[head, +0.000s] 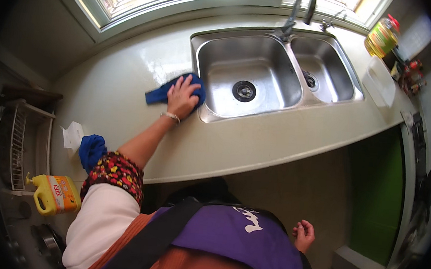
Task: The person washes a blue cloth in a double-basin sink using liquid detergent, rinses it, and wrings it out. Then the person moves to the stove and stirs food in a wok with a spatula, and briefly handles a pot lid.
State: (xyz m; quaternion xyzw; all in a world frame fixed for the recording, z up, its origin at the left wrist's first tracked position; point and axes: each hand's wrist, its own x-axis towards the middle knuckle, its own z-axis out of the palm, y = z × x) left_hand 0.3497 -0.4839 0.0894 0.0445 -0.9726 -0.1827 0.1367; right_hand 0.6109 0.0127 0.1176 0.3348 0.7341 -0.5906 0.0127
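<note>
My left hand (pixel 182 99) presses a blue cloth (pixel 159 94) down on the pale countertop (pixel 214 144), with its fingers spread over the fabric. The cloth lies against the left rim of the stainless steel double sink (pixel 249 76), and one end trails to the left. My right hand (pixel 303 234) hangs beside my body, below the counter's front edge, with its fingers loosely curled and nothing seen in them. A second blue cloth (pixel 92 150) lies bunched at the left, close to my left sleeve.
A white box (pixel 72 136), a yellow pump jug (pixel 58 194) and a dish rack (pixel 32 145) stand at the left. The faucet (pixel 287 27) rises behind the sink. An oil bottle (pixel 382 37) and a white plastic container (pixel 379 81) are at the right.
</note>
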